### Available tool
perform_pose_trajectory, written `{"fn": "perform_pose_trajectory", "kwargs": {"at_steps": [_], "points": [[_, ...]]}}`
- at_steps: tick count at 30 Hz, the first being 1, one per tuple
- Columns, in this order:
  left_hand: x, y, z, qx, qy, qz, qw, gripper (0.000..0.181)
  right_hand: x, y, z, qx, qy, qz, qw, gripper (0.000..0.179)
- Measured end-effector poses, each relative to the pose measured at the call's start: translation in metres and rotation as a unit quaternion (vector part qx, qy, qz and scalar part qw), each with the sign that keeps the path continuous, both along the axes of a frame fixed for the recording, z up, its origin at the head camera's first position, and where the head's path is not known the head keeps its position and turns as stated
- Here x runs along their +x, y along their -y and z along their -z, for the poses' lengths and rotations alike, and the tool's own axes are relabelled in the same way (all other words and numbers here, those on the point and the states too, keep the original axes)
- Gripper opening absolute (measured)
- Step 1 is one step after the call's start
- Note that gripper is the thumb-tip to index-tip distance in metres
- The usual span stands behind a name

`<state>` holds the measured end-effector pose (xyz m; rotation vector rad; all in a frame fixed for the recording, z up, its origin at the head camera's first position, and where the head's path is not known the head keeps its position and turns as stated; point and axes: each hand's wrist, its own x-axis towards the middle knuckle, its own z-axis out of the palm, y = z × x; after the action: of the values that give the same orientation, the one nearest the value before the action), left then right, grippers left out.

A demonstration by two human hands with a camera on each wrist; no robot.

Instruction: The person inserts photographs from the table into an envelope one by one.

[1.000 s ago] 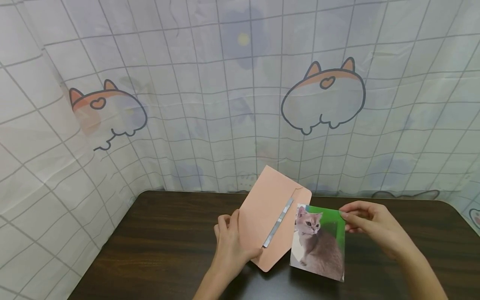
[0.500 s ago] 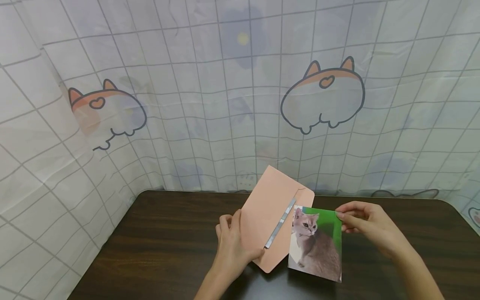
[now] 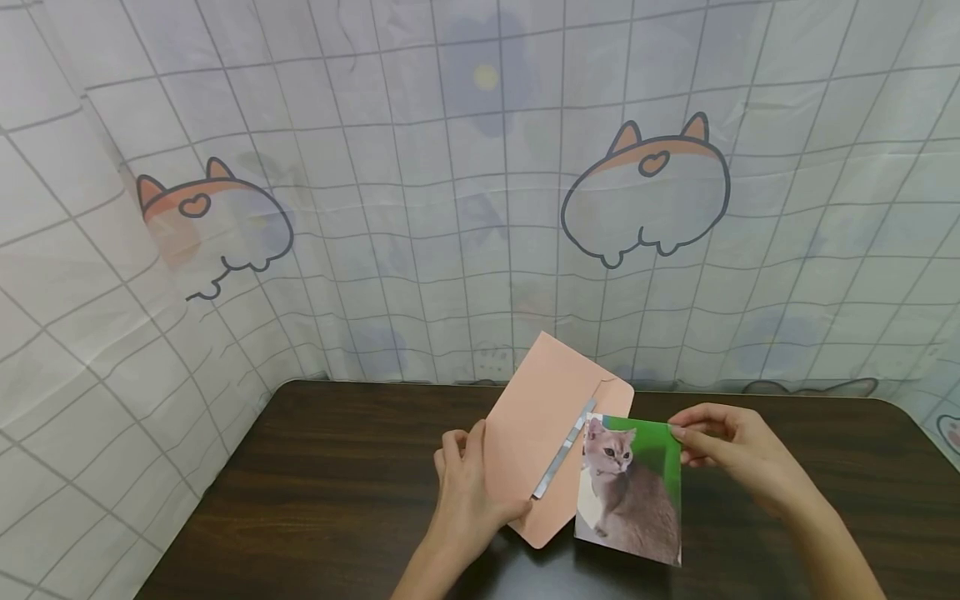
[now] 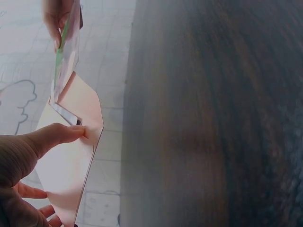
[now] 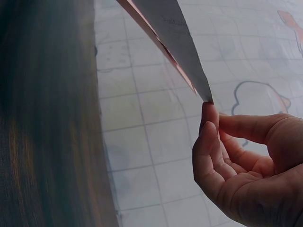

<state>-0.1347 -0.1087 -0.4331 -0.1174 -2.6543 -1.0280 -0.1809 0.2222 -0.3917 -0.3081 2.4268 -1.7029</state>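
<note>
A pink envelope [image 3: 525, 417] is tilted above the table in the head view, a shiny silver strip [image 3: 564, 450] running along its face. My left hand [image 3: 467, 483] grips its lower left part, thumb on the front and fingers at the edge. In the left wrist view that thumb [image 4: 61, 135] presses near the strip's end. My right hand [image 3: 727, 442] pinches the upper right corner of a cat photo [image 3: 633, 492] with a green background. The photo's left edge overlaps the envelope's right side in the head view. Its grey back [image 5: 177, 42] faces the right wrist camera.
Below both hands lies a dark wood-grain table [image 3: 315, 475]. Behind it and along the left side hangs a white gridded curtain [image 3: 420, 208] printed with cartoon corgi rears.
The envelope has shifted slightly right with my left hand. My right hand has brought the photo a little left, so it overlaps the envelope more. Both grips stay the same.
</note>
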Motion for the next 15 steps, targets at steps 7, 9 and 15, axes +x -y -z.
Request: {"fn": "perform_pose_trajectory", "kwargs": {"at_steps": [7, 9, 15], "points": [[0.0006, -0.0022, 0.0005, -0.002, -0.003, 0.002, 1.0000, 0.105, -0.0002, 0.0019, 0.0007, 0.000, 0.004, 0.000, 1.0000, 0.031], [0.0007, -0.0027, 0.0008, -0.005, -0.004, 0.001, 1.0000, 0.106, -0.0002, 0.0026, 0.0011, -0.002, 0.005, -0.001, 1.0000, 0.030], [0.0023, -0.0033, 0.0016, -0.002, 0.002, 0.005, 1.0000, 0.105, -0.0001, 0.0053, 0.0021, -0.013, 0.005, -0.006, 0.9999, 0.029]]}}
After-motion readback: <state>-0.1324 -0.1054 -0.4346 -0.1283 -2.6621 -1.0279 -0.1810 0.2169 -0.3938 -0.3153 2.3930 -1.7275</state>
